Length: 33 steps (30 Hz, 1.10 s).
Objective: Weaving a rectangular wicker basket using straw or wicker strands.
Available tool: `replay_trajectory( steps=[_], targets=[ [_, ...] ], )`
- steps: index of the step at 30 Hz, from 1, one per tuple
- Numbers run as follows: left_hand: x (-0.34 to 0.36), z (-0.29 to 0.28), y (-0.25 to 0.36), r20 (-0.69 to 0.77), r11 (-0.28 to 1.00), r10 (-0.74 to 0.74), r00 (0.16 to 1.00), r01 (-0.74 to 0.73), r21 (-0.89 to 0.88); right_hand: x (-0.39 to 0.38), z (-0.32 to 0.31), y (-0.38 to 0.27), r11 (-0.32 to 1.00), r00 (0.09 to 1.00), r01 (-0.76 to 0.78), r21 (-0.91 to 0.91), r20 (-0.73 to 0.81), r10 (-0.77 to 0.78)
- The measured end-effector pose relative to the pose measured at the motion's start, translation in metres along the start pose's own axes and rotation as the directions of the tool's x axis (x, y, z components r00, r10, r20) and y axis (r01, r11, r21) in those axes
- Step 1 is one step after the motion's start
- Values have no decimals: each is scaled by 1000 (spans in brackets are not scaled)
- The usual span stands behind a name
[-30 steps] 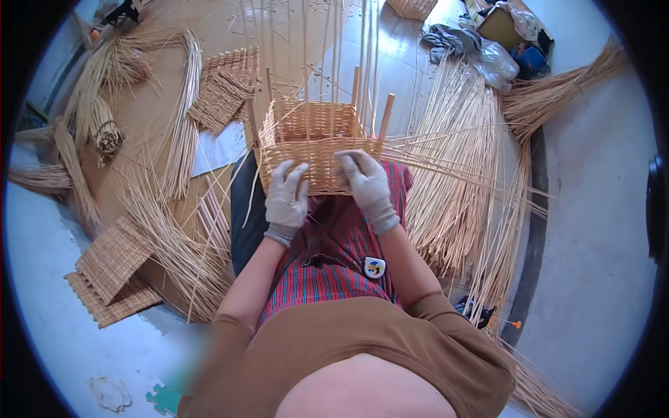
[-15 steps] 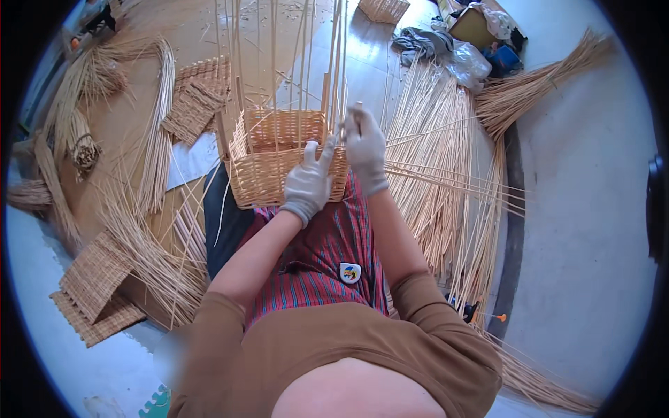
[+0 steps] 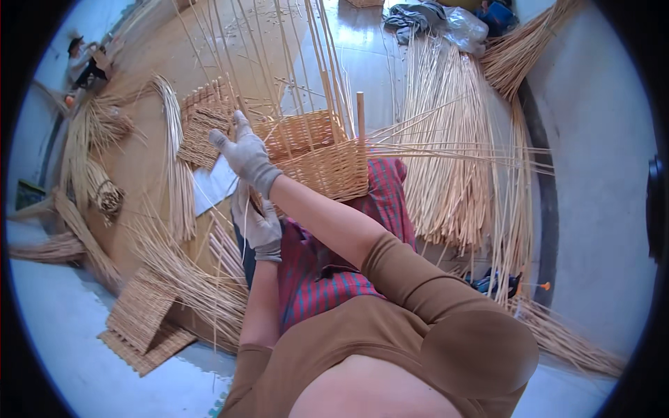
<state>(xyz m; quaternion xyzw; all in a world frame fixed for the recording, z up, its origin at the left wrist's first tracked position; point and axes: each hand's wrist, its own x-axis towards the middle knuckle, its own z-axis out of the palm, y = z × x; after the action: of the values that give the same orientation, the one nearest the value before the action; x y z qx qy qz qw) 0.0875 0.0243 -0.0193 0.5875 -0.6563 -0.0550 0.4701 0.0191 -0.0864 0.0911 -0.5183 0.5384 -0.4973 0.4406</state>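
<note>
A half-woven rectangular wicker basket [image 3: 320, 171] sits across my lap, with long upright stakes [image 3: 286, 63] and thicker corner posts rising from it. My right hand [image 3: 249, 159], in a pale grey glove, reaches across to the basket's left end. Its thumb and forefinger are spread apart beside the rim and a corner post. Below it, my gloved left hand [image 3: 259, 226] is at the basket's lower left corner, fingers bent upward and partly covered by my right wrist. Several loose weaving strands [image 3: 460, 157] trail out from the basket's right side.
A broad spread of split cane [image 3: 446, 118] covers the floor on the right, beside the wall. More bundles [image 3: 97, 139] lie at left. Woven panels [image 3: 143, 310] rest at lower left, others [image 3: 205, 129] beyond the basket. Another person [image 3: 87, 63] sits far left.
My right hand has left the basket's right corner and crossed to its left end. My left hand has dropped from the front rim to the lower left corner. The basket looks turned and tilted.
</note>
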Motion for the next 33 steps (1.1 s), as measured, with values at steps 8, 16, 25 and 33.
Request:
replay_trajectory(
  steps=[8,16,25,33],
  targets=[
    [9,-12,-26,87,999,45,995,-47,19,-16,3,17,878,789,478,31,-454,-414],
    [6,-7,-37,53,1000,-27,998,27,-2,58,6,93,900,940,-337,277,36,340],
    [21,-6,-58,67,993,105,992,-108,37,-3,-11,51,952,999,-40,303,46,27],
    [30,-13,-57,174,991,106,979,-118,63,-43,-17,29,840,878,479,255,-166,-450]
  ],
)
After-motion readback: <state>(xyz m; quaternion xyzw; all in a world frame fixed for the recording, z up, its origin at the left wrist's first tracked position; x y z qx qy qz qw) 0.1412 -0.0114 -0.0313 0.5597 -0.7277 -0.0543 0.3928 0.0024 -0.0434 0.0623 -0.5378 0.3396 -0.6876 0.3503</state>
